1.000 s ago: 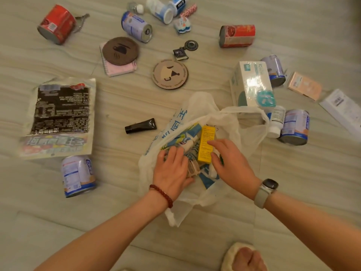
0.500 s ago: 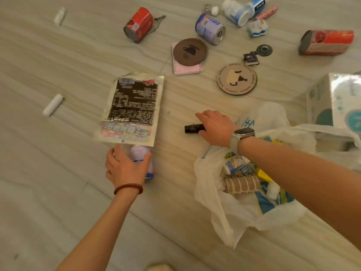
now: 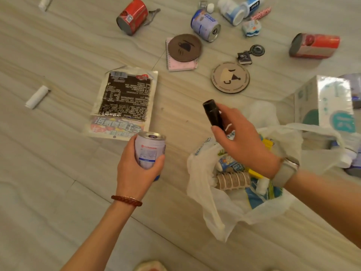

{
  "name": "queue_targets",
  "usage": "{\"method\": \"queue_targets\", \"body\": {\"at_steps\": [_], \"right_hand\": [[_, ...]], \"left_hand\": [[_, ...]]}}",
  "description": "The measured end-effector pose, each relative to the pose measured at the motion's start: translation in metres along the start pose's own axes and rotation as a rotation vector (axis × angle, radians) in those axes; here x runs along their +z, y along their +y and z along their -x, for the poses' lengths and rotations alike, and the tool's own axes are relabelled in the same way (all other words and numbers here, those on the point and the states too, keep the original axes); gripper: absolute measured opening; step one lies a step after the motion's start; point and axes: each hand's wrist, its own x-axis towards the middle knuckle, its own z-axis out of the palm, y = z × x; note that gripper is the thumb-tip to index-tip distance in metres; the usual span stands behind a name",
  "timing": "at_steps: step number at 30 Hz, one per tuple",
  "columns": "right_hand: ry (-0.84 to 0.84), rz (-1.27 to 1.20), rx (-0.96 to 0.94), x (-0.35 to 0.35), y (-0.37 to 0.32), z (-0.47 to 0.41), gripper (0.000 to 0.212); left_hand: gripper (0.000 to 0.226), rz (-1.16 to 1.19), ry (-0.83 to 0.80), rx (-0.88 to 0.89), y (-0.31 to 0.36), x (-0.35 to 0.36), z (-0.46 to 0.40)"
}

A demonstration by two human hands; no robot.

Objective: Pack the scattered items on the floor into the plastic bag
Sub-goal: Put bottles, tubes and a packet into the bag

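Note:
The white plastic bag (image 3: 207, 194) lies open on the floor at centre right, with a yellow box, a small bottle and a ribbed roll inside. My right hand (image 3: 242, 141) hovers above the bag's left rim, shut on a black tube (image 3: 213, 115) that points up and away. Left of the bag, my left hand (image 3: 136, 171) holds a white and blue can (image 3: 149, 150) upright, lifted off the floor. A flat snack packet (image 3: 125, 102) lies just beyond the can.
Scattered beyond: a red can (image 3: 131, 15), a blue can (image 3: 206, 24), two round coasters (image 3: 184, 46) (image 3: 230, 77) with a pink notepad (image 3: 180, 65), a keychain (image 3: 251, 53), bottles (image 3: 232, 7), a red tube can (image 3: 314, 45). A tissue box (image 3: 324, 102) stands right; white rolls (image 3: 37, 96) lie left.
Both hands left the bag and reached left. My left hand grasped the can and lifted it; my right hand picked up the black tube and carried it back towards the bag.

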Motion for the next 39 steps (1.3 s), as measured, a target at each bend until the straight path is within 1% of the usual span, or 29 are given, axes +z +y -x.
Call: {"method": "queue_targets", "body": {"at_steps": [2,4,7,9,12,14,16,18,19,21,23,24,26,28,31,33,36,39], "right_hand": [[0.102,-0.057,0.143,-0.022,0.01,0.029,0.046],[0.176,-0.031,0.303,-0.036,0.028,0.056,0.041],[0.173,0.104,0.547,-0.046,0.06,0.089,0.039],[0.148,0.186,0.644,-0.046,0.079,0.1,0.042],[0.145,0.201,0.658,-0.048,0.096,0.099,0.043],[0.198,0.172,0.567,-0.053,0.099,0.096,0.04],[0.31,0.288,0.4,-0.061,0.1,0.095,0.039],[0.382,0.493,0.255,-0.069,0.106,0.095,0.043],[0.358,0.579,0.221,-0.074,0.112,0.093,0.048],[0.188,0.689,0.209,-0.08,0.12,0.081,0.059],[-0.011,0.722,0.26,-0.082,0.129,0.068,0.062],[-0.072,0.726,0.292,-0.082,0.133,0.063,0.059],[-0.11,0.759,0.313,-0.082,0.136,0.058,0.046],[-0.059,0.764,0.263,-0.081,0.132,0.059,0.032],[0.135,0.593,0.153,-0.079,0.115,0.068,0.026],[0.232,0.505,0.112,-0.079,0.1,0.068,0.023],[0.279,0.449,0.142,-0.084,0.091,0.05,0.024],[0.256,0.475,0.205,-0.088,0.092,0.034,0.028]], "left_hand": [[0.083,0.024,-0.096,0.085,0.025,0.007,0.004],[0.087,0.001,-0.214,0.176,0.046,0.021,0.01],[0.091,-0.061,-0.395,0.311,0.065,0.052,0.025],[0.091,-0.149,-0.52,0.418,0.068,0.075,0.039],[0.09,-0.287,-0.646,0.539,0.067,0.1,0.056],[0.089,-0.368,-0.683,0.632,0.065,0.113,0.063],[0.085,-0.424,-0.727,0.656,0.067,0.122,0.068],[0.077,-0.454,-0.727,0.652,0.069,0.131,0.068],[0.071,-0.477,-0.716,0.663,0.07,0.135,0.067],[0.062,-0.533,-0.682,0.731,0.068,0.145,0.061],[0.06,-0.58,-0.628,0.81,0.064,0.154,0.059],[0.062,-0.587,-0.587,0.821,0.062,0.157,0.057],[0.071,-0.619,-0.497,0.814,0.062,0.161,0.052],[0.077,-0.663,-0.423,0.799,0.064,0.161,0.042],[0.078,-0.778,-0.333,0.813,0.064,0.16,0.022],[0.08,-0.837,-0.3,0.824,0.063,0.161,0.011],[0.075,-0.856,-0.329,0.822,0.058,0.166,0.003],[0.066,-0.98,-0.306,0.849,0.047,0.168,0.007]]}}
